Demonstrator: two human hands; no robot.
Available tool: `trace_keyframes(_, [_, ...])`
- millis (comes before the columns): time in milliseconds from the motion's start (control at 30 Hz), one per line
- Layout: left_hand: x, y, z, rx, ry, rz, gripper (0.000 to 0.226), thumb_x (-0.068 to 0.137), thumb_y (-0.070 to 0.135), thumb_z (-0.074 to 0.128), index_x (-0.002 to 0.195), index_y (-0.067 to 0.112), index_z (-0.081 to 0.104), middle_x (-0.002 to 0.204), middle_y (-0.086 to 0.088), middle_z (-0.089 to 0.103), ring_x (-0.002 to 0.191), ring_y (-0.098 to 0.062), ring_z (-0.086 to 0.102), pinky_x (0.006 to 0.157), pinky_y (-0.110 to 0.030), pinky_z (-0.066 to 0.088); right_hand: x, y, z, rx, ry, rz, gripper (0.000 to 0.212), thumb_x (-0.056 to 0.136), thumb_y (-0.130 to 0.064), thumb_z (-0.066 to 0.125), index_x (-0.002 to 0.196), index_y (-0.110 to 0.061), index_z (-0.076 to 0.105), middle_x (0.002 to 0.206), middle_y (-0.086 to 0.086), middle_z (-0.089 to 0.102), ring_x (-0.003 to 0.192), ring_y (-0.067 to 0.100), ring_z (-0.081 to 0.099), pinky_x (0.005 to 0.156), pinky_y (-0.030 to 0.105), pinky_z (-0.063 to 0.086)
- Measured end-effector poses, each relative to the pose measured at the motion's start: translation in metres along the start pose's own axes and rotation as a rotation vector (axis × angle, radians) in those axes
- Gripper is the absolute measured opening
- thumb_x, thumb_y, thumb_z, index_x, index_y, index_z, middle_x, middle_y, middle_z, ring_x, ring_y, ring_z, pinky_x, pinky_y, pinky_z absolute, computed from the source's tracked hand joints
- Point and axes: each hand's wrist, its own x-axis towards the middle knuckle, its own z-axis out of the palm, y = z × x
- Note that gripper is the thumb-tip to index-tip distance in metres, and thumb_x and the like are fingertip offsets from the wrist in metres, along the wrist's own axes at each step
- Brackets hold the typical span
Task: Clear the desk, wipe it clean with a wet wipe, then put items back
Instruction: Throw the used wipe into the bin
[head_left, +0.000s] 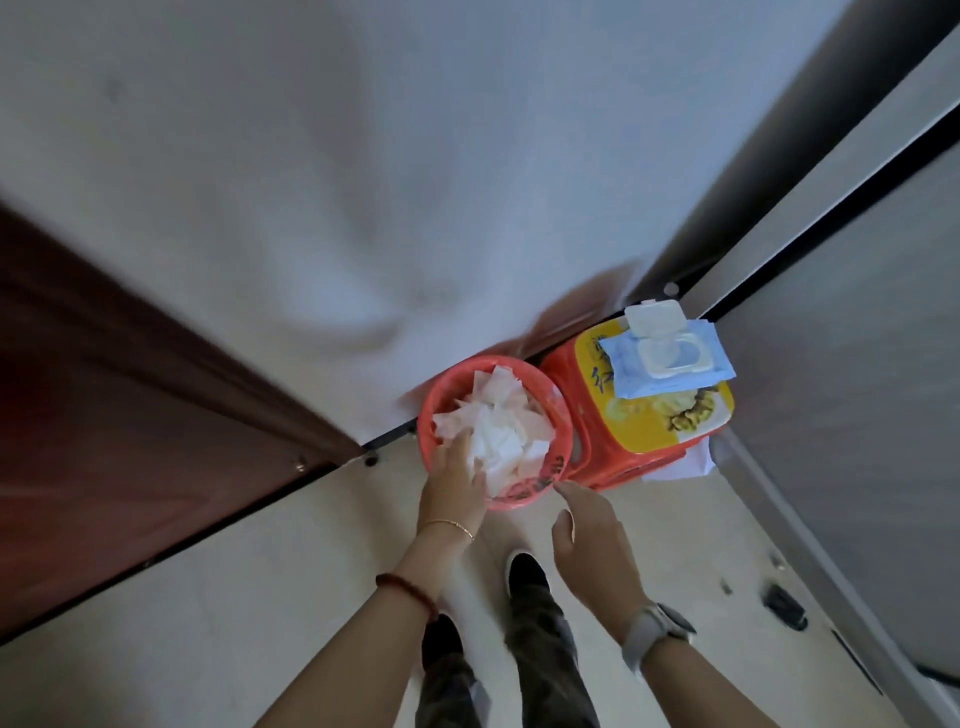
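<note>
- My left hand (453, 486) is in the red bin (558, 415), fingers on the white used wipes (511, 423); I cannot tell if it grips one.
- My right hand (592, 535) hangs open just beside the bin, holding nothing.
- The wipe pack (670, 358) lies on the stool (597, 415), lid up.
- No tabletop is in view; I judge the wiping done, the putting back still left.

Single head-worn wide-angle view, aimed steeply down and forward, close above red bin (556, 415) in floor (260, 597) corner.
</note>
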Motion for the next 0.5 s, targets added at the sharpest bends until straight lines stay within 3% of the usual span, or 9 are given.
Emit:
trace_keyframes(100, [0.05,-0.018,0.034,0.017,-0.067,-0.008,0.068,0.084,0.015,0.055,0.142,0.024,0.019,0.151,-0.007,0.019,0.136,-0.023,0.023,0.109,-0.032,0.029,0.039,0.03,0.035,-0.023,-0.064,-0.014,0.047,0.076,-0.021,0.031,0.102,0.0,0.064,0.099,0.019,0.068,0.093,0.034,0.065,0.081,0.045,0.052])
trace_keyframes(200, [0.072,-0.032,0.05,0.199,-0.08,-0.037,0.068,0.085,0.025,0.054,0.142,0.025,0.018,0.154,-0.005,0.01,0.141,-0.026,0.007,0.114,-0.043,0.021,0.07,0.046,0.051,-0.065,-0.141,-0.07,0.034,0.073,-0.009,0.046,0.1,0.003,0.064,0.095,0.021,0.069,0.09,0.037,0.066,0.078,0.048,0.053])
trace_keyframes(267, [0.071,-0.033,0.046,0.345,-0.064,-0.02,0.06,0.088,0.031,0.048,0.141,0.027,0.02,0.153,-0.002,0.013,0.14,-0.023,0.011,0.112,-0.046,0.019,0.083,0.046,0.051,-0.098,-0.17,-0.137,0.033,0.068,-0.001,0.056,0.1,0.004,0.064,0.095,0.022,0.068,0.089,0.038,0.065,0.078,0.049,0.053])
trace_keyframes(333, [0.064,-0.029,0.031,0.394,0.017,0.009,0.054,0.086,0.03,0.048,0.137,0.027,0.029,0.149,-0.002,0.027,0.135,-0.022,0.024,0.108,-0.049,0.026,0.093,0.034,0.041,-0.124,-0.19,-0.205,0.033,0.069,-0.002,0.054,0.1,0.004,0.063,0.096,0.021,0.068,0.09,0.037,0.065,0.078,0.048,0.053])
trace_keyframes(400, [0.047,-0.019,0.008,0.377,0.11,0.002,0.046,0.085,0.026,0.047,0.13,0.024,0.039,0.139,-0.002,0.042,0.126,-0.021,0.037,0.101,-0.048,0.034,0.098,0.011,0.025,-0.147,-0.205,-0.282,0.034,0.069,-0.005,0.051,0.1,0.002,0.064,0.096,0.019,0.068,0.09,0.036,0.065,0.079,0.046,0.053])
trace_keyframes(500, [0.004,0.0,-0.034,0.288,0.232,-0.052,0.042,0.087,0.024,0.045,0.129,0.02,0.044,0.133,-0.003,0.048,0.124,-0.022,0.041,0.104,-0.044,0.031,0.099,-0.035,-0.002,-0.113,-0.202,-0.389,0.035,0.071,-0.007,0.051,0.103,0.001,0.063,0.1,0.018,0.068,0.094,0.036,0.064,0.083,0.047,0.051])
